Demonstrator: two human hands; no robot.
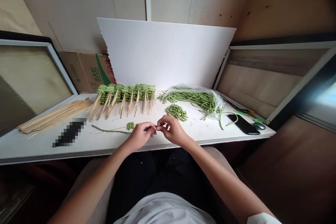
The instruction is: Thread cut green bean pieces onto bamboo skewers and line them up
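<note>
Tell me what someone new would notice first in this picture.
First comes the long row of green beans on bamboo skewers along the back of the white table. To its right sits a plastic bag of long beans. Front and centre, the left hand and right hand meet, pinching a thin skewer.

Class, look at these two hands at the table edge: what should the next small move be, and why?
Probably the right hand should slide the next fold of the long green bean along the bamboo skewer up against the bean cluster. The bean trails loose, and the finished skewers show tightly packed folds.
</note>
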